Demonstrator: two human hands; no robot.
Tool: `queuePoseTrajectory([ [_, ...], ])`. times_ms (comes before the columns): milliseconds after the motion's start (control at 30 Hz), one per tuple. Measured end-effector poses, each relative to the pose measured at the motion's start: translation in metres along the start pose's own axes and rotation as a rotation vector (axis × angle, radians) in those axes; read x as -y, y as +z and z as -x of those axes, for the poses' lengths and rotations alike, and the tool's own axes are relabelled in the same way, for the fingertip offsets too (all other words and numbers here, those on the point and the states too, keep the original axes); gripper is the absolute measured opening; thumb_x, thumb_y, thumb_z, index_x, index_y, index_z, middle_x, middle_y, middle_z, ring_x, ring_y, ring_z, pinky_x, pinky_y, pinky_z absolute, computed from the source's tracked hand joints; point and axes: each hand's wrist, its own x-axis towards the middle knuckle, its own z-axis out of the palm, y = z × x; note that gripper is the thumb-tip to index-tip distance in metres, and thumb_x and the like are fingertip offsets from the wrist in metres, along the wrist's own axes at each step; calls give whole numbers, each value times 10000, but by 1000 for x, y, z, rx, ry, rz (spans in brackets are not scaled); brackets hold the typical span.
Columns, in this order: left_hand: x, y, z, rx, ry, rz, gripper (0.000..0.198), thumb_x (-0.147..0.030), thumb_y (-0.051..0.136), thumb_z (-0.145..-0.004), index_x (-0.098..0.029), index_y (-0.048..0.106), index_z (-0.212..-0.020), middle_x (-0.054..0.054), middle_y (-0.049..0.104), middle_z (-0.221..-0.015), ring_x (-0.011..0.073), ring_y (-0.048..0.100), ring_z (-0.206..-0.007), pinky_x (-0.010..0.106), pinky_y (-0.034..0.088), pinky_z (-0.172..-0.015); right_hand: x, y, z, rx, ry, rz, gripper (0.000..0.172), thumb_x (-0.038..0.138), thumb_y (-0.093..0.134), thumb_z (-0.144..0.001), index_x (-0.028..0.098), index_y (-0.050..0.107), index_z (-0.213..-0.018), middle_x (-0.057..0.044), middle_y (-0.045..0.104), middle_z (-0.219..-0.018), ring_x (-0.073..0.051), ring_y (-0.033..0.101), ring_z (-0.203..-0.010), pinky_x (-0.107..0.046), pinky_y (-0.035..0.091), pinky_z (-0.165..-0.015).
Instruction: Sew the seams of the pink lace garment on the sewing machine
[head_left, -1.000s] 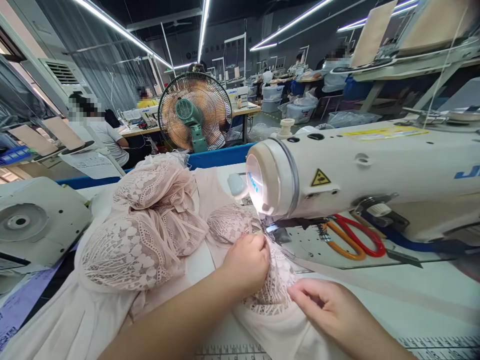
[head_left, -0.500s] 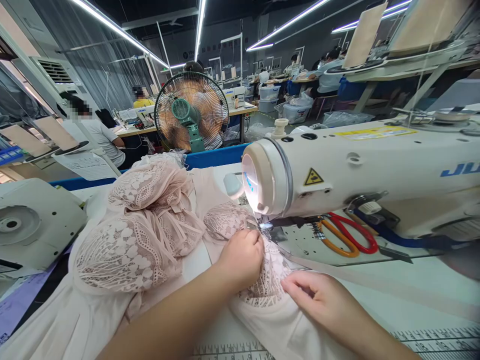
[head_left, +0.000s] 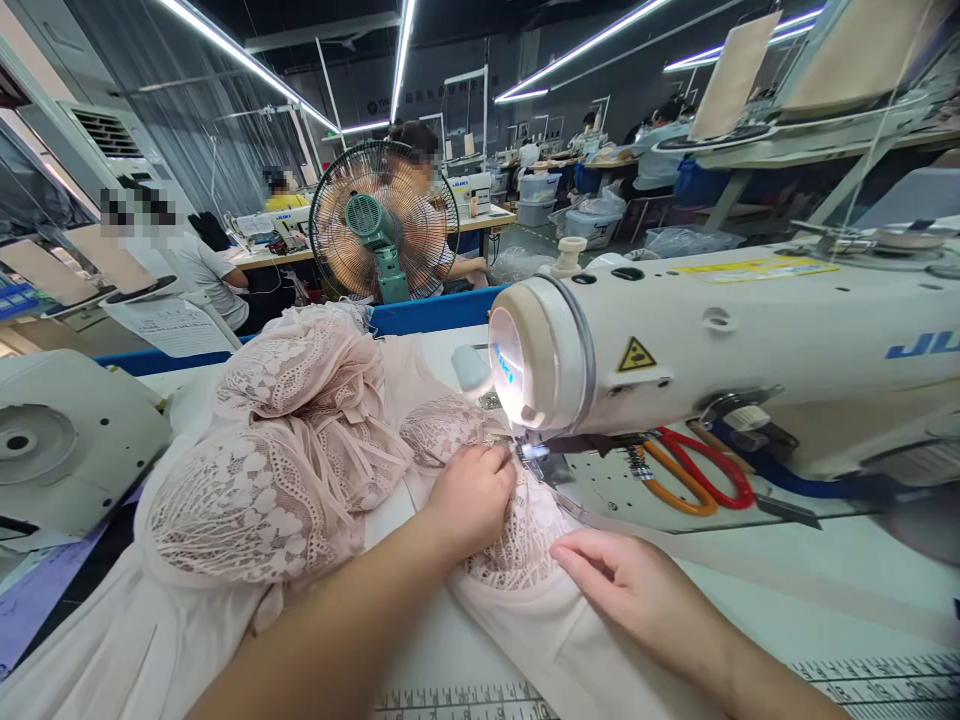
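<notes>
A pale pink lace garment piece [head_left: 517,545] lies under the needle end of a white sewing machine [head_left: 675,340]. My left hand [head_left: 472,498] is curled in a loose fist on the lace just left of the presser foot, its fingers pinching the fabric. My right hand [head_left: 637,590] rests on the same piece nearer to me, fingers bent and pressing the plain pink cloth. A heap of pink lace garments [head_left: 292,450] is piled to the left of my left hand.
Red and orange scissors [head_left: 697,480] lie on the machine bed under the arm. A grey machine part [head_left: 67,440] sits at far left. A standing fan [head_left: 384,225] is behind the table. Other people sit at machines beyond. A ruler strip [head_left: 465,705] runs along the near edge.
Both hands and the lace piece have shifted slightly up and left towards the needle. A person behind the fan has come into view.
</notes>
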Motion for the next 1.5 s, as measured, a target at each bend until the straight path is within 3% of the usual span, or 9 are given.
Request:
queuePoseTrajectory([
  [133,7,-4,4,-22,148,13,390,-87,499,-805,-227,655,-1134,49,530,-1359,246,484,-1220,473,393,-1029,2,-1,2,-32,-10,-8,409,455,311,-909,202,544,-688,-31,616,-721,-186,564,-716,-266,404,-619],
  [233,9,-10,8,55,226,36,315,-101,507,-807,-219,682,-1041,2,607,-1268,218,482,-1233,473,345,-1075,-5,0,7,-33,-5,2,433,466,338,-898,216,687,-955,-73,697,-1017,-231,629,-929,-296,481,-761],
  [433,0,-23,17,68,172,73,289,-273,500,-844,-162,687,-1034,67,630,-1212,260,491,-1213,532,346,-1052,-10,0,15,44,109,223,580,470,273,-893,230,532,-1354,-92,635,-1234,-291,619,-1047,-402,495,-858],
  [567,-5,-32,21,153,89,71,633,-639,549,-797,-140,627,-1179,108,540,-1337,325,388,-1303,640,217,-1096,0,-2,11,109,144,339,605,420,237,-902,201,442,-1427,-109,630,-1240,-314,616,-1058,-437,492,-863],
  [667,-6,-36,24,244,17,44,871,-743,545,-734,-143,485,-1362,136,364,-1485,355,251,-1390,685,82,-1103,7,-5,3,130,147,390,593,392,251,-908,209,396,-1454,-104,638,-1227,-318,612,-1070,-435,496,-847],
  [867,-10,-40,26,325,-201,8,914,-655,552,-757,-163,302,-1486,151,107,-1567,398,83,-1433,744,100,-1044,17,-11,-16,116,148,469,552,352,322,-922,220,392,-1453,-110,684,-1122,-312,646,-971,-401,493,-773],
  [1067,-7,-41,21,338,-396,62,857,-573,579,-769,-215,287,-1491,145,51,-1578,416,97,-1427,697,307,-990,23,-13,-18,123,187,555,546,320,296,-952,233,306,-1490,-105,699,-1061,-296,652,-932,-350,436,-696],
  [1267,2,-46,18,348,-396,142,866,-519,629,-766,-214,278,-1496,177,47,-1573,434,184,-1401,595,334,-1043,24,-11,-14,133,169,626,550,325,280,-947,236,309,-1489,-94,710,-945,-296,651,-842,-321,333,-576],
  [1500,21,-41,12,290,-383,227,845,-477,654,-775,-219,294,-1495,164,24,-1578,366,122,-1436,490,220,-1147,26,-9,-18,140,190,647,547,326,287,-949,217,322,-1484,-98,715,-889,-294,655,-806,-307,252,-524],
])
